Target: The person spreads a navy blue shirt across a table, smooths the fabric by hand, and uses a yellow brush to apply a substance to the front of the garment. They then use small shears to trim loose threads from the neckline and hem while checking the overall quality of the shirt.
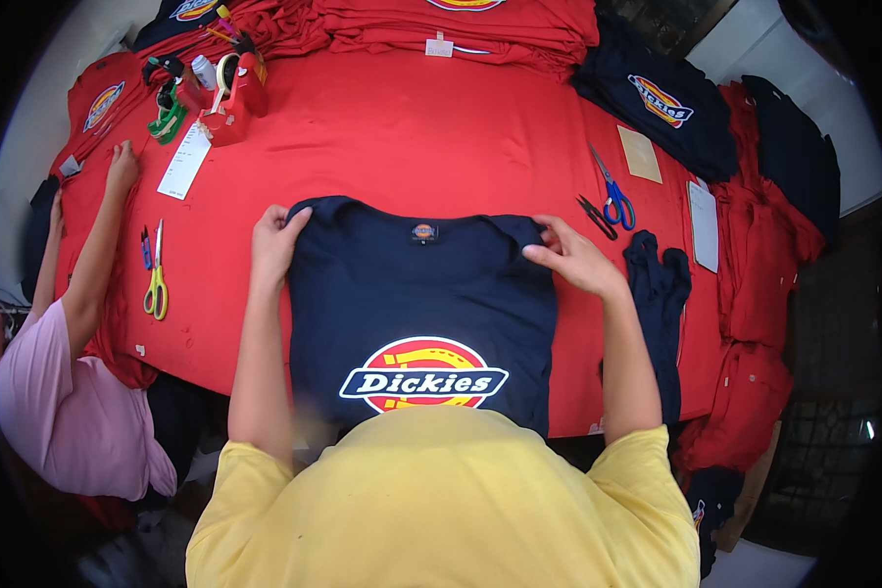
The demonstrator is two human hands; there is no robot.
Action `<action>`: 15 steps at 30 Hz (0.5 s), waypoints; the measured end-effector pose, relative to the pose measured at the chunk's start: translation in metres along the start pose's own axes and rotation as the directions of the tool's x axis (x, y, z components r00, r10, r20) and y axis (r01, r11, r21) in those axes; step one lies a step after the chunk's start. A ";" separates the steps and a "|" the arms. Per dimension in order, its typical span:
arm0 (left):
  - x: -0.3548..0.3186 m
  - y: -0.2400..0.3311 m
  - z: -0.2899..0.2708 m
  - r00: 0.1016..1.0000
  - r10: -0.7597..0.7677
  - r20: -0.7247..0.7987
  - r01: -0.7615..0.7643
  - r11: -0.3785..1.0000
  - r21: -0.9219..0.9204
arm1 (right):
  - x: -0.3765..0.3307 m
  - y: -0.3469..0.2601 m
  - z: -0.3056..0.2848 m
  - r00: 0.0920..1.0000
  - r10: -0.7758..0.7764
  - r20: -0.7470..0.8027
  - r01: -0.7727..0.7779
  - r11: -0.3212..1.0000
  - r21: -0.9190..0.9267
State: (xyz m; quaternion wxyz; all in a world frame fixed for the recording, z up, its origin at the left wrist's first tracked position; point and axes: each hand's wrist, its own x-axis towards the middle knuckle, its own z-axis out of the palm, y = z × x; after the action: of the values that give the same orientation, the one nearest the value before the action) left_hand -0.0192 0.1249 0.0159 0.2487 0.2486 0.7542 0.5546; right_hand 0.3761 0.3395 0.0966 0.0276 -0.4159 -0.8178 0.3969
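A navy T-shirt [412,304] lies front side up before me, its neckline toward the far side and its lower part running off the table's near edge. A red, white and yellow printed logo [424,377] shows on its chest. At the shirt's left shoulder, my left hand [277,240] pinches the cloth between thumb and fingers. My right hand [573,257] grips the other shoulder the same way. Between the hands the neckline sags slightly, with a small neck label [423,232] inside it.
Red cloth [392,127] covers the table. Blue scissors [613,196] and black thread snips [598,218] lie right, by crumpled navy cloth [657,304]. Yellow scissors [156,284] and a tape dispenser [227,108] are left. Folded red shirts [441,39] line the back. A co-worker's hand [122,167] touches red cloth.
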 end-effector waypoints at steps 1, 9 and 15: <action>-0.012 0.011 -0.002 0.996 -0.051 0.067 0.064 0.978 -0.201 | -0.004 0.014 0.008 0.989 0.055 -0.137 -0.054 0.999 0.007; -0.071 0.018 0.001 0.733 -0.123 0.668 0.629 0.495 -0.599 | -0.016 0.056 0.038 0.991 0.131 -0.038 -0.107 0.920 0.378; -0.069 0.040 -0.014 0.699 0.307 0.646 0.393 0.591 -0.705 | -0.052 0.018 0.078 0.988 -0.024 0.154 -0.156 -0.152 0.976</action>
State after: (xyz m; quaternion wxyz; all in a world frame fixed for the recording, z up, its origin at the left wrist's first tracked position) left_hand 0.0280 0.0804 0.0651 0.6189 0.2820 0.2659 0.6832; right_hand 0.3921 0.2603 0.0458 0.2639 -0.2667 -0.2101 0.9029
